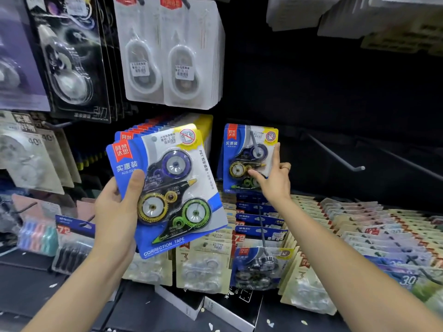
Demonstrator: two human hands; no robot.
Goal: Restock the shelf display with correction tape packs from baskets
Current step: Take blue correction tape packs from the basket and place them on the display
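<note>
Here the left hand [115, 207] grips a stack of blue correction tape packs [167, 188], thumb curled over the front of the top pack and fingers behind, holding them tilted in front of the display. The right hand [275, 178] reaches forward with its fingers straight and spread, forefinger up along the right edge of a single hung pack [247, 154] and thumb touching its lower blister; it is not clamped on it. That pack hangs on a peg [255, 144] against the dark back panel, just right of the held stack. Behind the stack, more blue packs [167, 123] hang in a row. Further right, a bare peg [340, 156] juts out. Above hang white packs [167, 56] and black packs [72, 58]. Below the hands, rows of beige and blue packs [359, 226] lie on the lower shelf, and one more blue pack [259, 267] hangs at its front edge.
</note>
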